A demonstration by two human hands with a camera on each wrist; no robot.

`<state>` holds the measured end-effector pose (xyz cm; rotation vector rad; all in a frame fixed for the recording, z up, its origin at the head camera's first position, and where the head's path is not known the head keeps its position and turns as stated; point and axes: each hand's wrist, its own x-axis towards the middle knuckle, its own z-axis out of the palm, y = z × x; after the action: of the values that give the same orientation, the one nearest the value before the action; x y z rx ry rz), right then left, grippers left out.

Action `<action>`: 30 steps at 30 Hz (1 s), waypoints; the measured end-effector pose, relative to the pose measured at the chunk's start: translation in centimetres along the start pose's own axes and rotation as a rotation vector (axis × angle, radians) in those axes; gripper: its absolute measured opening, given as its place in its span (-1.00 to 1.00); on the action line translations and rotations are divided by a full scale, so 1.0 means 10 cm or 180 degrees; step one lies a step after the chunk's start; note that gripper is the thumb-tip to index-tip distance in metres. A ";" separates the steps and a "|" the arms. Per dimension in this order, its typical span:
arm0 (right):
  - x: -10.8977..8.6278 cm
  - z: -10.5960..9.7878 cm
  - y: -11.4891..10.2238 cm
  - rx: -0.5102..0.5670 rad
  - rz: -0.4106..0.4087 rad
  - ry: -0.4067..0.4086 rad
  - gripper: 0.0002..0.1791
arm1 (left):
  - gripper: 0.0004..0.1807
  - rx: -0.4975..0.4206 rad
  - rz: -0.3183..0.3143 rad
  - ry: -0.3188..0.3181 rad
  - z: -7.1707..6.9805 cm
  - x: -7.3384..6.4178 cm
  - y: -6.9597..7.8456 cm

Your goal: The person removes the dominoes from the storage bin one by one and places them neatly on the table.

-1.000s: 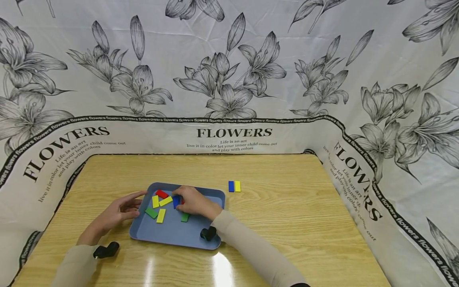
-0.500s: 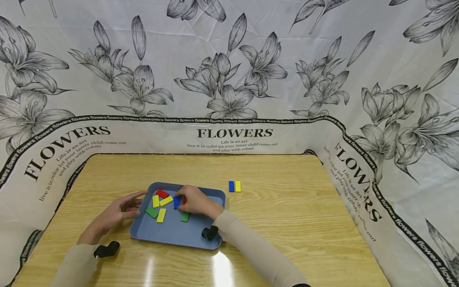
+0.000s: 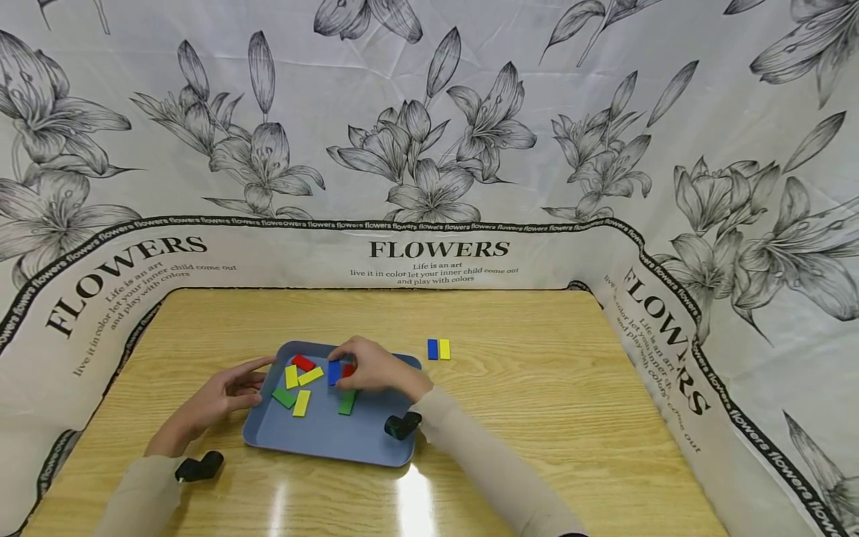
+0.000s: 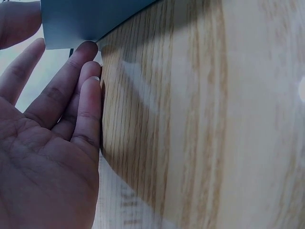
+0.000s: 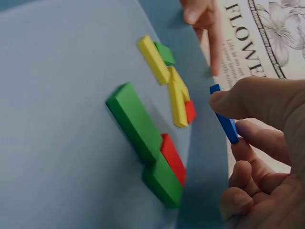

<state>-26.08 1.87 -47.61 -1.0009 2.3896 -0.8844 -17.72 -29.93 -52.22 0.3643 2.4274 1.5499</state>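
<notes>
A blue wooden block [image 5: 225,117] is pinched between the thumb and fingers of my right hand [image 3: 376,367], raised above the blue-grey tray [image 3: 315,440]. Below it in the right wrist view lie two green blocks [image 5: 135,121] and a red block [image 5: 173,157], touching one another. My left hand [image 3: 211,403] rests at the tray's left side, its fingers fairly straight. In the left wrist view the fingertips touch the tray's outer wall [image 4: 90,19].
At the tray's left lie several more blocks: a red block [image 3: 303,363], yellow blocks [image 3: 301,403] and a green block [image 3: 283,397]. A blue block [image 3: 432,349] and a yellow block [image 3: 445,349] stand side by side on the wooden table [image 3: 537,403], right of the tray.
My right hand has lifted the blue block up from among the tray's blocks and shifted slightly right, uncovering more of the green block. The left hand stays put.
</notes>
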 end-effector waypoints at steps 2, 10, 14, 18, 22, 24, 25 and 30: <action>-0.03 -0.04 0.02 0.0030 -0.0027 0.0013 -0.50 | -0.27 -0.0006 -0.0009 -0.0020 0.00 0.01 0.00; -0.19 -0.28 0.12 0.0033 -0.0063 0.0192 -0.51 | -0.26 -0.0051 -0.0087 -0.0030 0.00 0.01 -0.03; -0.30 -0.42 0.21 0.0016 -0.0053 0.0287 -0.50 | -0.26 -0.0038 -0.0067 -0.0038 0.00 0.00 -0.04; -0.42 -0.56 0.33 0.0043 0.0043 0.0476 -0.46 | -0.26 -0.0050 -0.0074 -0.0050 0.00 0.00 -0.03; -0.55 -0.66 0.46 0.0064 0.0163 0.0645 -0.43 | -0.27 -0.0069 -0.0018 -0.0061 0.00 -0.01 -0.01; -0.62 -0.70 0.52 0.0067 0.0219 0.0685 -0.44 | -0.28 -0.0084 0.0025 -0.0066 0.00 -0.02 0.00; -0.65 -0.71 0.56 0.0064 0.0251 0.0700 -0.44 | -0.28 -0.0098 0.0049 -0.0074 0.00 -0.02 0.01; -0.81 -0.78 0.76 0.0006 0.0365 0.0740 -0.44 | -0.28 -0.0096 0.0064 -0.0068 0.00 -0.02 0.03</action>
<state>-28.85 15.09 -46.23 -0.7882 2.6073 -1.0082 -17.51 -29.85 -51.98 0.3987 2.3888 1.5810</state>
